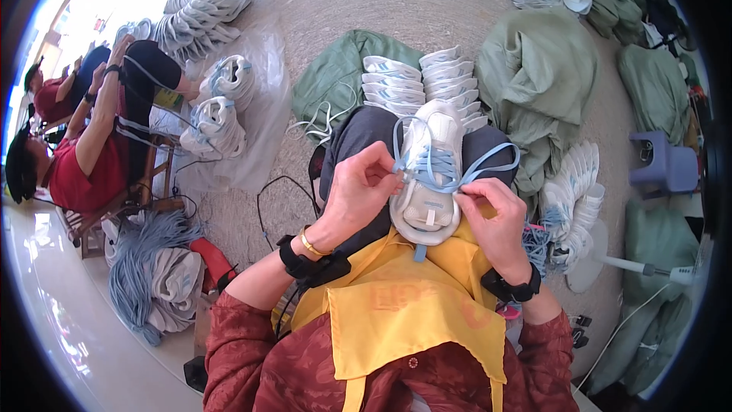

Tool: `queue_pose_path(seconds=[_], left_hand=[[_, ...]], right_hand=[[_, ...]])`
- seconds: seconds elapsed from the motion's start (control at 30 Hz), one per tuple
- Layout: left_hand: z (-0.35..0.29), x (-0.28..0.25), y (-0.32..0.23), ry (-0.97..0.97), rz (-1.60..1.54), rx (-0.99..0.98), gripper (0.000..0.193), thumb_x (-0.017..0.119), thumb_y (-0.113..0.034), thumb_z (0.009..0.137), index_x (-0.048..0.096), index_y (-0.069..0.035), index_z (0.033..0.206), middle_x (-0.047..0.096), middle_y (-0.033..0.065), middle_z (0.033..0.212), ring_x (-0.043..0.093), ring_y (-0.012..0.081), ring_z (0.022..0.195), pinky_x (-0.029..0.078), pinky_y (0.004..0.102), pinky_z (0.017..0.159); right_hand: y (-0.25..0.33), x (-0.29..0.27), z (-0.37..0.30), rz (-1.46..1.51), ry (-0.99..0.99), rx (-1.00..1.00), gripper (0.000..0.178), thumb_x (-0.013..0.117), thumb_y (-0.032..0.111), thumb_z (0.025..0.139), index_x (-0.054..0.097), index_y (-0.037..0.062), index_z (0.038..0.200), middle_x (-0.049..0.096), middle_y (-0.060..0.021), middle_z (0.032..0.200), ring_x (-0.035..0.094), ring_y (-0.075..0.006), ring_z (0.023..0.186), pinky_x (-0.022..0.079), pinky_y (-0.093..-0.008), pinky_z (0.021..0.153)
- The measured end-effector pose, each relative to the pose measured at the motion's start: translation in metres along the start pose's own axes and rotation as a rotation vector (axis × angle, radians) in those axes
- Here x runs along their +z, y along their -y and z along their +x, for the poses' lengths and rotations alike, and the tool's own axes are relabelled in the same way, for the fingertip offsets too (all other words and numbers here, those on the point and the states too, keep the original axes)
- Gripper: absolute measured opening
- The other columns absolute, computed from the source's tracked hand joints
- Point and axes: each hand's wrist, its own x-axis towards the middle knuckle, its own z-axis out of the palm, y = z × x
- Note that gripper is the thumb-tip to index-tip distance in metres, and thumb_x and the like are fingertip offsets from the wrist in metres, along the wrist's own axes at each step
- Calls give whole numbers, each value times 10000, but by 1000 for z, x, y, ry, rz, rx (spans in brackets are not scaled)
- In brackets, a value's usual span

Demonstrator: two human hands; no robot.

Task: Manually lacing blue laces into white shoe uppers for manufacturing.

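A white sneaker (428,223) rests on my lap over the yellow apron (415,301), its toe pointing away from me. Light blue shoelace (432,163) criss-crosses its tongue, and a loop of it rises on either side. My left hand (357,189) pinches the lace at the left edge of the shoe, thumb and forefinger together. On the other side, the fingertips of my right hand (494,217) are closed on the lace beside the eyelets. Exactly where the lace ends lie in my fingers is too small to make out.
Beyond my knees stand stacked white shoe parts (393,80) by green cloth sacks (537,69). More white shoes (568,202) lie at right, near a blue-grey stool (663,164). At left are a bundle of blue laces (145,275), laced shoes (216,126) on plastic, and a seated person (84,156).
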Motion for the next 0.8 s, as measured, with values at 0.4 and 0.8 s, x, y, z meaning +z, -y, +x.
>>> queue_pose_path(seconds=[0.4, 0.8], left_hand=[[-2, 6, 0, -18, 291, 69, 167, 724, 16, 922, 557, 6, 919, 631, 16, 778, 581, 31, 713, 498, 232, 610], [-6, 16, -7, -125, 405, 302, 204, 742, 23, 861, 542, -16, 874, 552, 42, 760, 529, 112, 626, 440, 280, 569]], right_hand=[[17, 3, 0, -86, 90, 32, 213, 745, -21, 840, 669, -10, 1039, 675, -129, 961, 720, -255, 810, 589, -341, 728], [25, -1, 1, -514, 339, -251, 335, 656, -46, 815, 637, -72, 1149, 606, -182, 1030, 646, -356, 995, 542, -406, 879]])
